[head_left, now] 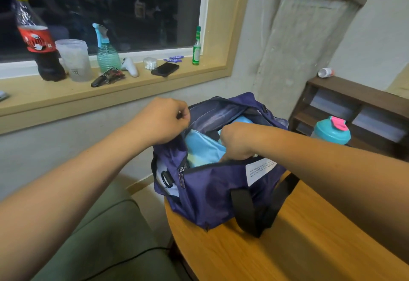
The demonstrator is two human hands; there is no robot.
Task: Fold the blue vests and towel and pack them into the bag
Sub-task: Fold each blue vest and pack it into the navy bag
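A purple duffel bag with black straps stands unzipped on the left end of a round wooden table. Light blue fabric fills its open mouth; I cannot tell vests from towel. My left hand pinches the far edge of the opening and holds it up. My right hand reaches down into the bag, fingers curled and hidden among the blue fabric, so whether it grips the cloth is unclear.
A teal shaker bottle stands behind the bag, with a dark wooden shelf beyond it. The window sill holds a cola bottle, a spray bottle, a phone and keys. A green sofa lies lower left.
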